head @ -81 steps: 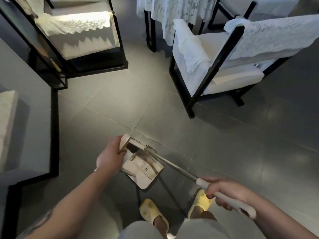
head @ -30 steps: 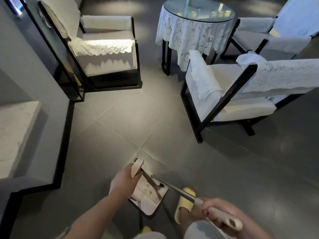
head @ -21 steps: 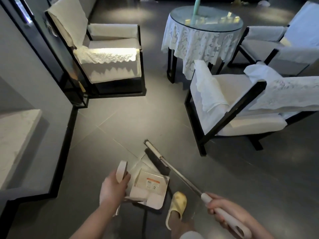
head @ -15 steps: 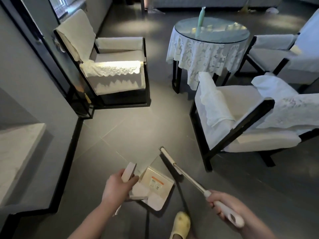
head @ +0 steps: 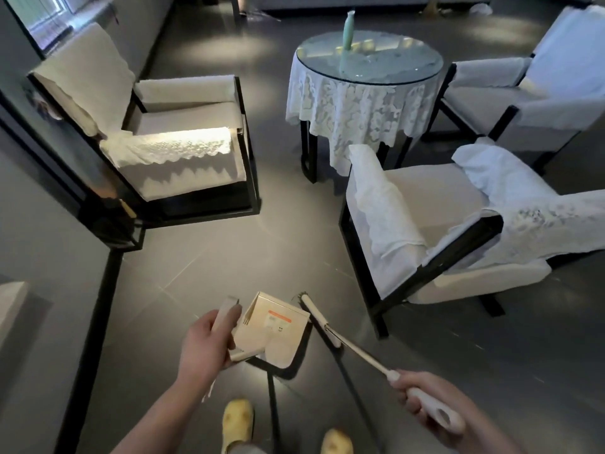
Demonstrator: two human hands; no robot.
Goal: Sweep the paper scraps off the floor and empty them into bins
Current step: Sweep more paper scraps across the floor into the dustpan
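Note:
My left hand (head: pixel 204 342) grips the upright handle of a cream dustpan (head: pixel 273 329), which hangs just above the dark tiled floor in the lower middle. An orange-edged label shows inside the pan. My right hand (head: pixel 425 403) holds the white grip of a long-handled broom (head: pixel 340 339); its dark bristle head sits beside the pan's far right corner. No paper scraps or bins show plainly.
A white armchair (head: pixel 425 224) stands close on the right, another (head: pixel 170 142) at the back left. A round glass table with a lace cloth (head: pixel 360 103) and a green bottle is behind. A black-edged wall base (head: pixel 95 322) runs along the left. My yellow slippers (head: pixel 237 421) are below.
The view has lifted and moved forward towards the chairs and table. The dustpan has come up off the floor and tilted, and the broom head has swung out of it to its right.

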